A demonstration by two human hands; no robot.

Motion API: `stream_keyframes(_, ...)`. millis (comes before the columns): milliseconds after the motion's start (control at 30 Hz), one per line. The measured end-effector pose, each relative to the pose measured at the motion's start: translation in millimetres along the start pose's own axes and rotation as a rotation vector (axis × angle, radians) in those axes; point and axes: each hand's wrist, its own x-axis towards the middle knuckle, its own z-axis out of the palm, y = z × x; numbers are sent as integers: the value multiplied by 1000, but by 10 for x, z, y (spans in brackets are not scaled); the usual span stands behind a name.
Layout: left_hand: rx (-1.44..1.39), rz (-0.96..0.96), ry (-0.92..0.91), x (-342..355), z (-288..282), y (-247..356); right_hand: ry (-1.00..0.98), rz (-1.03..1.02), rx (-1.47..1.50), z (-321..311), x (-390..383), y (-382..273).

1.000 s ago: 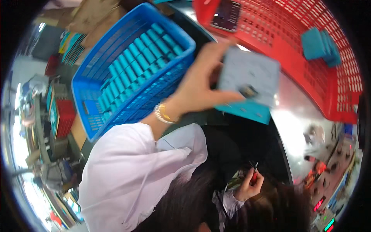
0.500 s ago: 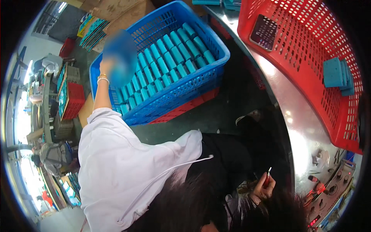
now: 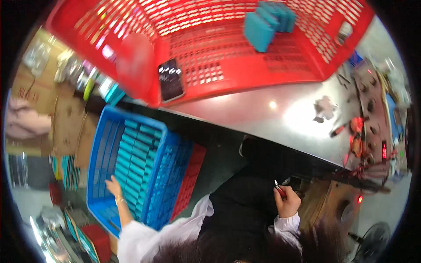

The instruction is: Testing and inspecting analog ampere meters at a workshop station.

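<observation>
Since 0.5 s ago: left hand [image 3: 114, 187] dropped lower into blue crate [image 3: 101, 144] | fingers spread on teal blocks [image 3: 131, 158], apparently steadying the row, grasp unclear | right hand [image 3: 287, 202] fisted round red-handled tool [image 3: 279, 189], parked near lap | red basket [image 3: 263, 70] far, on table.

Your left hand [image 3: 113, 186] reaches far out to your left, arm straight in a white sleeve, fingers spread flat. Your right hand [image 3: 287, 202] stays close to your body, curled into a fist.
</observation>
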Motion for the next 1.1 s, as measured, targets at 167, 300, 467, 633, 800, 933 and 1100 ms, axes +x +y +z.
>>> stream_keyframes(167, -417, 773, 396, -1503, -187, 3494, 57, -48, -47, 61, 71, -312)
stream_keyframes(300, -669, 1282, 114, -2531, -249, 5266, 180, -157, -33, 72, 268, -353)
stream_keyframes(467, -1019, 1351, -450, -3113, 452, 7291, 200, -197, -40, -213, 332, -461)
stream_keyframes(633, -561, 1271, -373, -2676, 1695, 8548, 161, -179, -35, -267, 38, -226)
stream_keyframes(800, -396, 1131, -836, -2794, 1546, 8486, 131, -30, -78, -484, -208, 124)
stream_keyframes(933, -514, 1051, -1089, -3045, 1009, 7825, 176, 63, -95, -580, -246, 314)
stream_keyframes(1100, -908, 1186, -1273, -3682, 877, 6760, 252, 115, 132, -565, 168, 151)
